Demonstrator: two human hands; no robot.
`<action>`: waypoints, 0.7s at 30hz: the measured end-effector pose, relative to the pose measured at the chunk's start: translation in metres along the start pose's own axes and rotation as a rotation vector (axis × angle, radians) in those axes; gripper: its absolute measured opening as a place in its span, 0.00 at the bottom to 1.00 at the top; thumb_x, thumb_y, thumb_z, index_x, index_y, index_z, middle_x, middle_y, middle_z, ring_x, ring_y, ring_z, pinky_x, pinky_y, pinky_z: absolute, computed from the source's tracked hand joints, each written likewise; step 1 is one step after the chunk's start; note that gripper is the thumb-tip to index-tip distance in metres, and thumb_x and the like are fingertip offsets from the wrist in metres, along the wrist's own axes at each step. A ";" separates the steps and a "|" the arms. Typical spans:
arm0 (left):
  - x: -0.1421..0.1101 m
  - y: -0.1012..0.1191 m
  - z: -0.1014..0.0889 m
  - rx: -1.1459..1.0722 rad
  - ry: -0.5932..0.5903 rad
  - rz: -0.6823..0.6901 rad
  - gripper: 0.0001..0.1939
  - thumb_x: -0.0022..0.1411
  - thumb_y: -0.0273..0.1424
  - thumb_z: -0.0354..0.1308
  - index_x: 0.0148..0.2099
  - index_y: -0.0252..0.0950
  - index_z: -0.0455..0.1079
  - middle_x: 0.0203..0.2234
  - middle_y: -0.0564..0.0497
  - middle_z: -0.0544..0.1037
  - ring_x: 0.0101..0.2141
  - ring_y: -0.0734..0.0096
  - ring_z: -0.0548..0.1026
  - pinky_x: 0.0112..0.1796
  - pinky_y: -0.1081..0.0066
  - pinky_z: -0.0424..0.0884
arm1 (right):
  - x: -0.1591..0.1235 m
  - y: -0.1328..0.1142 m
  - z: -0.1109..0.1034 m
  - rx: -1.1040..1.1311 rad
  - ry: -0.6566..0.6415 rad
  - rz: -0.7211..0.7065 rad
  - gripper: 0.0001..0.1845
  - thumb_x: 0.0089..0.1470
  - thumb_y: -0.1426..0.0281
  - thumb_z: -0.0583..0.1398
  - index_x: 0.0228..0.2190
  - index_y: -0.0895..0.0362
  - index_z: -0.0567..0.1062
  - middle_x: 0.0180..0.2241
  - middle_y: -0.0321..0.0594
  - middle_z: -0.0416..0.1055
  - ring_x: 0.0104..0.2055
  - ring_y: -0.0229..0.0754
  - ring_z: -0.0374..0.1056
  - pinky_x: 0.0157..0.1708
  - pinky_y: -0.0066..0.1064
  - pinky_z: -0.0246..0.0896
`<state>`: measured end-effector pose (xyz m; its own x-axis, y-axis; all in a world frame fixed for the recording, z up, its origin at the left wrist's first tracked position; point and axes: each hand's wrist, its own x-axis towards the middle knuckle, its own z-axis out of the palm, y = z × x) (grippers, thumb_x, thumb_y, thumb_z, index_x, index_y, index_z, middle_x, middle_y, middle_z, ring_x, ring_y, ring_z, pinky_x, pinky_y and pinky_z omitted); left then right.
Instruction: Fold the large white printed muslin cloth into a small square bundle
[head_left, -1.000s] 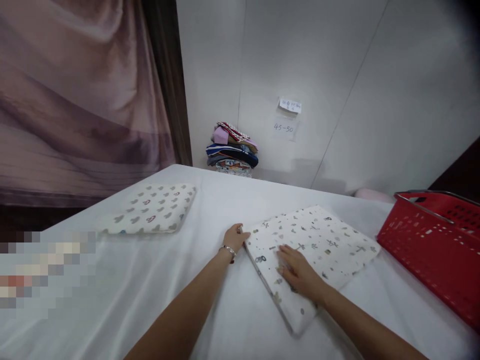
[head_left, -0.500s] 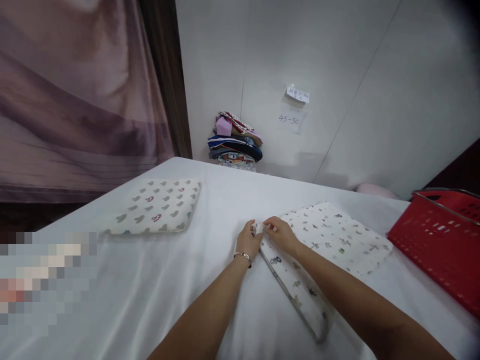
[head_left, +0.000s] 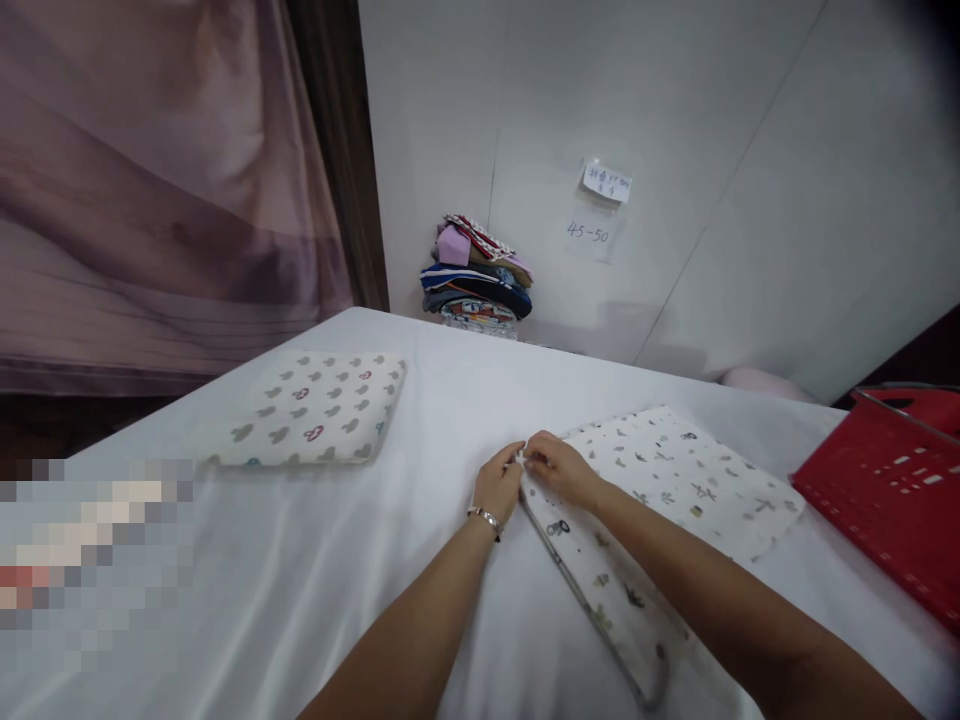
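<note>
A flat white pillow cover (head_left: 675, 480) with small printed figures lies on the white table (head_left: 300, 580), a zipper running along its near left edge. My left hand (head_left: 499, 483), with a bracelet on the wrist, and my right hand (head_left: 559, 466) meet at the cover's far left corner. Both pinch that corner with closed fingers, thumbs and fingertips pressed together. What sits between the fingertips is too small to make out beyond the cloth corner itself.
A second patterned pillow (head_left: 311, 408) lies at the table's left. A red plastic basket (head_left: 892, 490) stands at the right edge. Folded clothes (head_left: 478, 282) are stacked against the white wall, below two paper labels (head_left: 604, 185). A mauve curtain (head_left: 150, 180) hangs at left.
My right hand left the flat of the cover, where it lay spread, and joined my left hand at the corner. Both now pinch there. The view has shifted slightly left.
</note>
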<state>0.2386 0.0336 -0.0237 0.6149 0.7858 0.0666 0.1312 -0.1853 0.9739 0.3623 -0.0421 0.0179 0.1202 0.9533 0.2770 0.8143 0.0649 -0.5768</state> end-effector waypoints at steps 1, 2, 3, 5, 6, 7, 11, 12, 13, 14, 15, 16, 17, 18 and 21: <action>0.001 -0.001 0.000 -0.032 -0.015 -0.021 0.21 0.53 0.27 0.45 0.48 0.39 0.69 0.28 0.54 0.75 0.26 0.74 0.70 0.31 0.73 0.70 | 0.001 -0.001 -0.002 0.000 -0.016 0.001 0.06 0.49 0.78 0.54 0.28 0.55 0.66 0.32 0.35 0.63 0.33 0.36 0.60 0.35 0.28 0.55; 0.001 -0.001 0.000 -0.063 -0.028 -0.046 0.21 0.54 0.27 0.44 0.48 0.38 0.69 0.26 0.54 0.74 0.24 0.75 0.69 0.28 0.74 0.70 | 0.003 -0.002 -0.004 -0.002 -0.032 0.006 0.06 0.49 0.78 0.54 0.27 0.55 0.65 0.31 0.34 0.63 0.32 0.35 0.60 0.34 0.27 0.55; 0.001 -0.001 -0.001 -0.092 -0.036 -0.071 0.21 0.53 0.27 0.43 0.48 0.37 0.69 0.24 0.54 0.73 0.22 0.76 0.68 0.26 0.75 0.69 | 0.004 -0.003 -0.006 -0.010 -0.044 0.016 0.06 0.49 0.78 0.53 0.26 0.55 0.65 0.31 0.34 0.62 0.32 0.35 0.60 0.34 0.27 0.55; 0.002 0.000 -0.001 -0.149 -0.035 -0.115 0.22 0.53 0.27 0.43 0.47 0.36 0.70 0.20 0.54 0.70 0.21 0.76 0.67 0.22 0.77 0.68 | 0.007 -0.007 -0.010 -0.041 -0.052 0.033 0.05 0.51 0.77 0.53 0.27 0.55 0.64 0.31 0.34 0.63 0.31 0.35 0.60 0.33 0.27 0.54; 0.002 0.001 -0.001 -0.176 -0.031 -0.128 0.21 0.52 0.26 0.43 0.46 0.36 0.70 0.20 0.55 0.69 0.20 0.76 0.67 0.21 0.77 0.67 | 0.009 -0.008 -0.011 -0.065 -0.054 0.038 0.04 0.52 0.76 0.52 0.28 0.55 0.64 0.31 0.35 0.63 0.31 0.36 0.60 0.33 0.27 0.54; 0.002 0.001 -0.001 -0.200 -0.029 -0.135 0.21 0.52 0.26 0.44 0.45 0.36 0.70 0.20 0.55 0.69 0.21 0.76 0.67 0.20 0.77 0.67 | 0.012 -0.010 -0.012 -0.094 -0.059 0.041 0.04 0.53 0.75 0.52 0.29 0.55 0.64 0.31 0.35 0.63 0.31 0.36 0.60 0.33 0.28 0.53; 0.002 0.004 -0.002 -0.241 -0.031 -0.131 0.16 0.50 0.27 0.46 0.40 0.37 0.70 0.21 0.55 0.68 0.21 0.75 0.68 0.18 0.77 0.67 | 0.020 -0.015 -0.012 -0.198 -0.118 0.070 0.04 0.53 0.74 0.53 0.29 0.56 0.66 0.31 0.36 0.65 0.32 0.37 0.60 0.32 0.27 0.52; 0.002 0.004 -0.002 -0.241 -0.030 -0.130 0.15 0.50 0.27 0.47 0.39 0.37 0.70 0.21 0.55 0.68 0.22 0.75 0.68 0.18 0.77 0.67 | 0.021 -0.015 -0.011 -0.212 -0.131 0.073 0.04 0.53 0.75 0.53 0.29 0.56 0.66 0.31 0.36 0.65 0.32 0.37 0.60 0.32 0.27 0.51; 0.002 0.004 -0.002 -0.240 -0.029 -0.131 0.13 0.50 0.27 0.48 0.38 0.37 0.69 0.21 0.55 0.68 0.22 0.75 0.68 0.18 0.77 0.67 | 0.022 -0.015 -0.010 -0.222 -0.141 0.074 0.04 0.53 0.75 0.53 0.29 0.56 0.67 0.31 0.36 0.65 0.33 0.37 0.60 0.32 0.27 0.51; 0.003 0.004 -0.003 -0.237 -0.027 -0.132 0.12 0.50 0.27 0.49 0.37 0.37 0.69 0.21 0.55 0.67 0.22 0.75 0.68 0.18 0.77 0.67 | 0.023 -0.015 -0.010 -0.227 -0.146 0.072 0.04 0.52 0.75 0.54 0.29 0.56 0.67 0.32 0.36 0.66 0.33 0.37 0.60 0.32 0.27 0.51; 0.003 0.005 -0.003 -0.233 -0.025 -0.132 0.11 0.50 0.27 0.49 0.36 0.37 0.68 0.21 0.56 0.67 0.22 0.76 0.68 0.18 0.78 0.67 | 0.024 -0.014 -0.010 -0.229 -0.150 0.071 0.04 0.52 0.75 0.54 0.29 0.56 0.68 0.31 0.36 0.66 0.33 0.37 0.60 0.32 0.27 0.51; 0.003 0.005 -0.003 -0.229 -0.024 -0.133 0.10 0.49 0.26 0.50 0.36 0.37 0.67 0.21 0.56 0.67 0.21 0.76 0.68 0.18 0.78 0.67 | 0.024 -0.013 -0.009 -0.225 -0.153 0.072 0.04 0.52 0.76 0.54 0.29 0.56 0.68 0.31 0.37 0.66 0.33 0.37 0.61 0.33 0.27 0.52; 0.003 0.005 -0.003 -0.224 -0.024 -0.132 0.09 0.50 0.27 0.50 0.35 0.37 0.67 0.21 0.56 0.67 0.21 0.76 0.68 0.18 0.78 0.67 | 0.024 -0.011 -0.009 -0.215 -0.156 0.071 0.05 0.51 0.77 0.54 0.29 0.57 0.69 0.31 0.37 0.66 0.33 0.37 0.61 0.33 0.27 0.52; 0.003 0.005 -0.003 -0.221 -0.024 -0.131 0.08 0.50 0.27 0.51 0.35 0.37 0.66 0.22 0.56 0.67 0.21 0.76 0.68 0.18 0.78 0.67 | 0.024 -0.010 -0.008 -0.202 -0.156 0.070 0.06 0.50 0.78 0.54 0.29 0.57 0.69 0.31 0.37 0.67 0.33 0.37 0.61 0.34 0.27 0.52; 0.004 0.003 -0.002 -0.214 -0.023 -0.133 0.04 0.52 0.30 0.52 0.33 0.37 0.65 0.22 0.56 0.67 0.20 0.77 0.68 0.18 0.77 0.68 | 0.024 -0.008 -0.005 -0.154 -0.140 0.064 0.08 0.49 0.79 0.54 0.29 0.57 0.71 0.30 0.36 0.67 0.34 0.37 0.62 0.34 0.28 0.54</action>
<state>0.2399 0.0374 -0.0197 0.6214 0.7805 -0.0683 0.0465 0.0503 0.9977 0.3618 -0.0214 0.0327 0.1035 0.9863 0.1282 0.8861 -0.0328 -0.4623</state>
